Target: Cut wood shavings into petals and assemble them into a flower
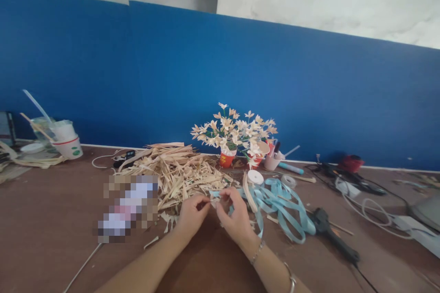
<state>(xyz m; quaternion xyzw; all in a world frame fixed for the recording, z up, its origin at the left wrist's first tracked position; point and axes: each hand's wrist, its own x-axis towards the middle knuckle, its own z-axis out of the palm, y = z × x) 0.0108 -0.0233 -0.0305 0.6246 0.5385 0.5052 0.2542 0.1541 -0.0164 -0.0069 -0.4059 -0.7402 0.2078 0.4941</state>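
Observation:
Both my hands meet above the brown table, in front of a heap of dry, pale husk strips (185, 171). The thumb and fingers of my left hand (193, 214) are pinched at a small pale piece too tiny to name. My right hand (237, 217), with bracelets on the wrist, pinches at the same spot, its fingertips nearly touching the left ones. A bit of light blue ribbon (215, 193) shows just behind the fingertips. More blue ribbon (285, 210) lies in loose loops to the right of my right hand.
Pale artificial flowers (227, 132) stand in a red cup (227, 159) behind the heap. A black glue gun (335, 236), white cables (374, 219) and a power strip (417, 233) lie right. A white roll (255, 177) sits mid-table. Far left is a white cup (68, 147); nearer is a blurred-out object (129, 208).

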